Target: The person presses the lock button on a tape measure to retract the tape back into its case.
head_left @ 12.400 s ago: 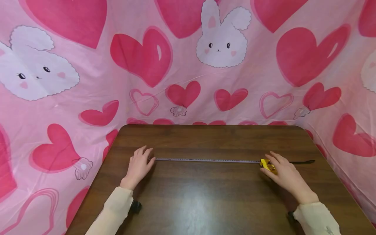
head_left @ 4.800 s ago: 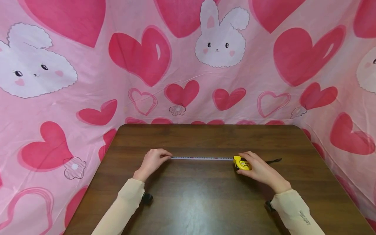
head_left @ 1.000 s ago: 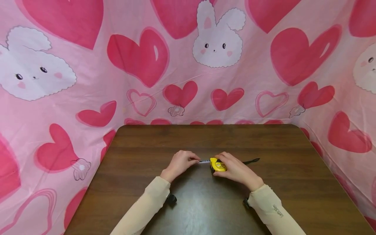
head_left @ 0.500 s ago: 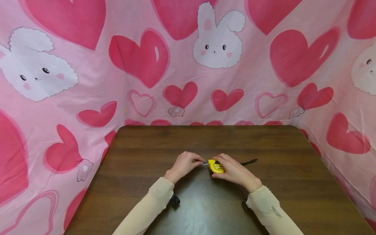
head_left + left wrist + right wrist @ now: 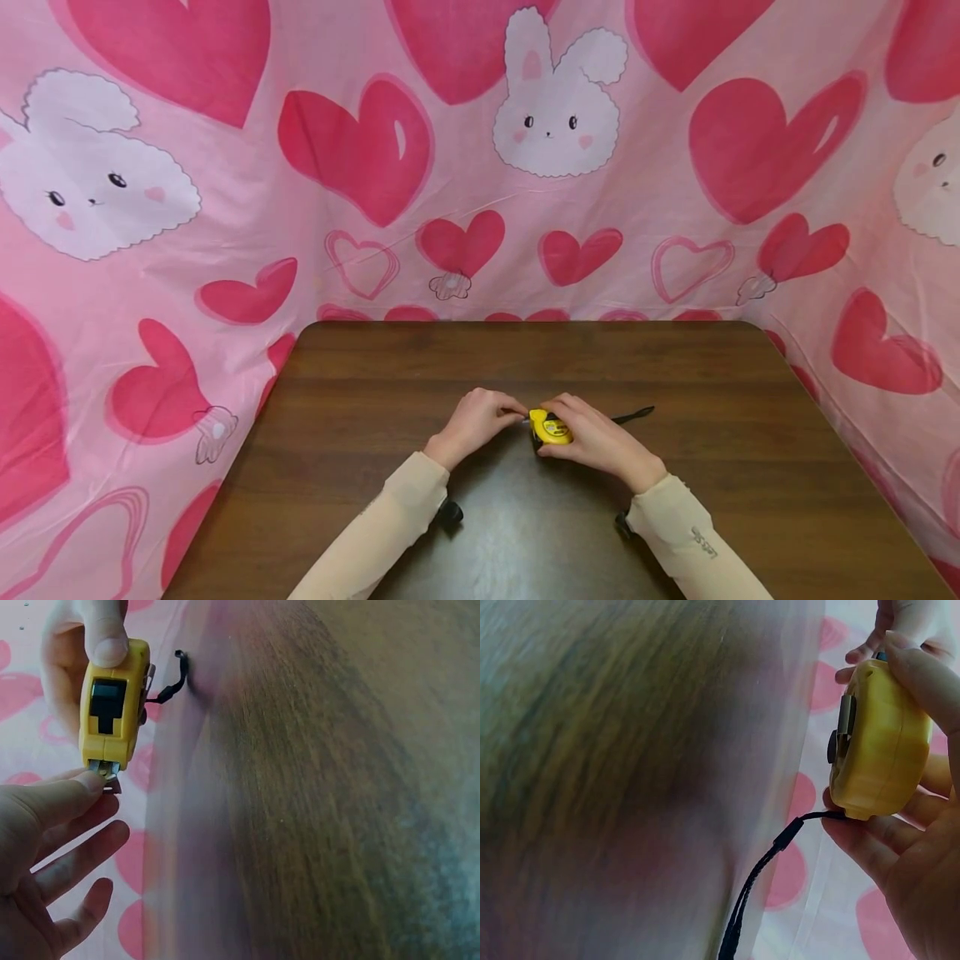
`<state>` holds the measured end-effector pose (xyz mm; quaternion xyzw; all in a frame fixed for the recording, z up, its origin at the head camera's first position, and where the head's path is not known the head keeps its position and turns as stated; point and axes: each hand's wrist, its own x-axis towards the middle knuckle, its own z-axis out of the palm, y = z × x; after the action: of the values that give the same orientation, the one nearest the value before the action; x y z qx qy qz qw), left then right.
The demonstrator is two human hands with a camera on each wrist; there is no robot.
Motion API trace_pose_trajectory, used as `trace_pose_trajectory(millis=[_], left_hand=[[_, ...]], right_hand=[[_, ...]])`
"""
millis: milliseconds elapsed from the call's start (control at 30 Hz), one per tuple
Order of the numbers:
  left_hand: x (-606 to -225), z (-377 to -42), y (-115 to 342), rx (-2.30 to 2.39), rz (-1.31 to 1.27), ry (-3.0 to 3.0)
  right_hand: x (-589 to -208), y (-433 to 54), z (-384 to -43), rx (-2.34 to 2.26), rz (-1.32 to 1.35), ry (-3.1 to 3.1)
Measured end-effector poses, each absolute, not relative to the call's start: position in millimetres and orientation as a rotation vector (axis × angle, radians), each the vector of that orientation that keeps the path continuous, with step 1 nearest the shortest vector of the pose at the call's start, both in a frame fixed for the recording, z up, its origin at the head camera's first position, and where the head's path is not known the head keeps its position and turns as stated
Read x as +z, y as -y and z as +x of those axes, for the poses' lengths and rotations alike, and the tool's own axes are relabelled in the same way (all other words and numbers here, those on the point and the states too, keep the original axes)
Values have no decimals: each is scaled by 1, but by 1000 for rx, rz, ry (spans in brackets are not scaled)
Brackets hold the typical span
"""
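Observation:
A yellow tape measure (image 5: pixel 551 428) with a black wrist strap (image 5: pixel 636 414) is near the middle of the table. My right hand (image 5: pixel 600 440) grips its case, thumb on one side and fingers on the other, as the right wrist view shows. At the case mouth my left hand (image 5: pixel 474 425) pinches the metal end hook (image 5: pixel 111 781) between thumb and forefinger, its other fingers spread. Hardly any blade shows between the hook and the case. In the right wrist view a metal clip (image 5: pixel 846 714) sits on the case's side.
The brown wooden table (image 5: pixel 375 367) has rounded far corners. A pink cloth (image 5: pixel 480 183) with hearts and rabbit faces hangs behind it and along both sides. Small black devices (image 5: pixel 450 514) sit under both wrists.
From a long stretch of blade between widely parted hands, the hands have come together mid-table. The blade has run back into the case, with the last short bit going in during the final second.

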<state>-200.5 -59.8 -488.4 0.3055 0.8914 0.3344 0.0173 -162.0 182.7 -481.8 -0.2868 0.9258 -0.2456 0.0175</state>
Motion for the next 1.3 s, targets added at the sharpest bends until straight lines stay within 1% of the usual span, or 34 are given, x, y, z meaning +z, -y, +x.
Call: trace_pose_trajectory(millis=[400, 767, 1000, 1300], left_hand=[[-490, -201, 58, 1008, 1007, -2807], [-490, -198, 59, 1030, 983, -2781], [-494, -196, 76, 997, 943, -2839], [-497, -188, 110, 854, 945, -3007]], right_hand=[[-481, -181, -161, -759, -894, -2878], [-483, -184, -160, -757, -891, -2867], [-486, -199, -158, -737, -795, -2896], [-488, -229, -156, -704, -787, -2955]])
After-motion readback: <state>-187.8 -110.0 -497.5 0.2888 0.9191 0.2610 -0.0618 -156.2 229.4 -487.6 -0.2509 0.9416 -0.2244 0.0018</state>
